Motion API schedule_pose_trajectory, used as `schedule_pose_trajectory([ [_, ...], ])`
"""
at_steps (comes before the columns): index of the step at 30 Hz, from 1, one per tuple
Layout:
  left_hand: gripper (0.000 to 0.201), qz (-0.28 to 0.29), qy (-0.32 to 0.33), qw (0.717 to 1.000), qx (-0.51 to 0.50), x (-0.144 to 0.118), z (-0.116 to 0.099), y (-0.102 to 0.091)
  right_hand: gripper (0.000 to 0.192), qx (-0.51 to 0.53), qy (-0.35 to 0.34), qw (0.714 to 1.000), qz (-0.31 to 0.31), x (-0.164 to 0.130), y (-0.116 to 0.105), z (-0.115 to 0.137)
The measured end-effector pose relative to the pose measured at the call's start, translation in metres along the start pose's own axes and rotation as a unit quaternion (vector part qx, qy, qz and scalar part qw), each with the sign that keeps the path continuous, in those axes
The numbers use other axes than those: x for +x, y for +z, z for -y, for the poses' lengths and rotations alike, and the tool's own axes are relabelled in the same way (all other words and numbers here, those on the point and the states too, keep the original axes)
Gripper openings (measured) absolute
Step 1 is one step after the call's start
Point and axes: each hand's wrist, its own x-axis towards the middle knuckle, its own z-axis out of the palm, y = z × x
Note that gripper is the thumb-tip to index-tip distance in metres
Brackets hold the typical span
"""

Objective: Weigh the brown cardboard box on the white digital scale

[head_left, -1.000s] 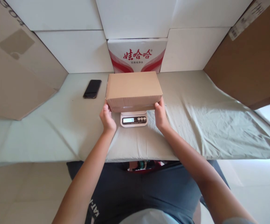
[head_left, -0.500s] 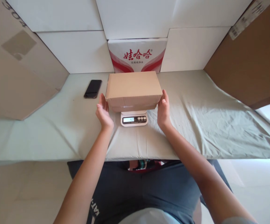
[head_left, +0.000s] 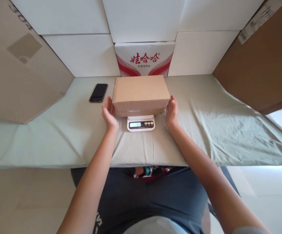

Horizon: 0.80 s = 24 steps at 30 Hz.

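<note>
Cardboard box (head_left: 141, 92) sits on the small scale (head_left: 141, 123) in the middle of the worktop (head_left: 204, 123). My left hand (head_left: 109, 112) and right hand (head_left: 172, 110) flank it, palms flat and fingers spread open, just beside its ends, gripping nothing.
</note>
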Motion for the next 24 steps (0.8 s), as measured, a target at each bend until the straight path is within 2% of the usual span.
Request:
schedule_pose_trajectory([
  [5, 0.085, 0.015, -0.002, 1.0, 0.016, 0.005, 0.004, 0.0, 0.071, -0.007, 0.008, 1.0, -0.01, 0.007, -0.002, -0.004],
  [11, 0.08, 0.02, -0.01, 1.0, 0.01, 0.007, 0.008, 0.001, 0.067, -0.008, 0.011, 1.0, -0.002, 0.007, -0.004, -0.004],
  [17, 0.087, 0.023, -0.013, 1.0, 0.008, 0.009, 0.013, 0.002, 0.063, -0.004, 0.018, 1.0, -0.008, 0.006, -0.004, -0.003],
  [24, 0.089, 0.038, -0.01, 0.999, 0.004, 0.006, 0.013, 0.005, 0.061, -0.005, 0.016, 1.0, 0.013, 0.008, -0.005, -0.001],
])
